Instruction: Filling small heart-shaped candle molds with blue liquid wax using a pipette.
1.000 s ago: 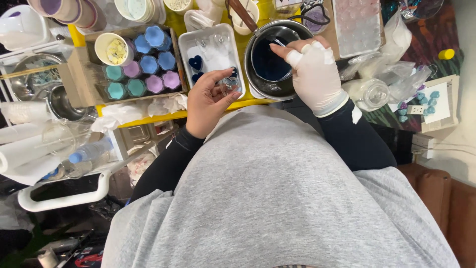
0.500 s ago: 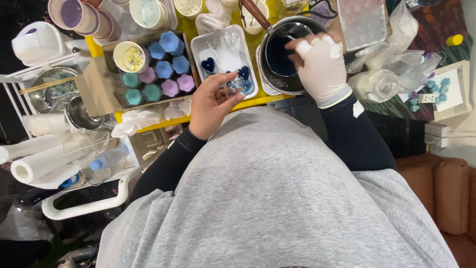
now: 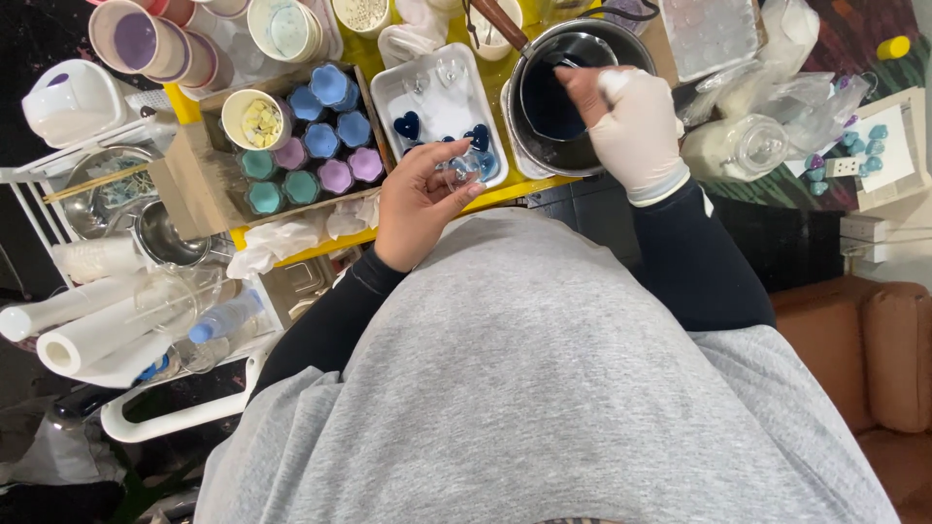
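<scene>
In the head view, a small clear mould [image 3: 464, 167] is pinched between the fingertips of the bare left hand [image 3: 419, 202], over the near edge of a white tray [image 3: 392, 97] in which dark blue hearts [image 3: 407, 124] are laid. The gloved right hand [image 3: 633, 126] is closed around a thin tool above a dark pot [image 3: 544, 68] filled with dark blue liquid. Pastel cups [image 3: 330, 87] are seen in a cardboard box [image 3: 184, 170] to the left.

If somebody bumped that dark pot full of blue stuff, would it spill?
Probably a little. The dark pot holds dark blue liquid that would likely slosh. It looks wide and low, so it seems unlikely to tip right over. The gloved right hand is at its rim, which may steady it, and its long handle could catch a knock.
</scene>
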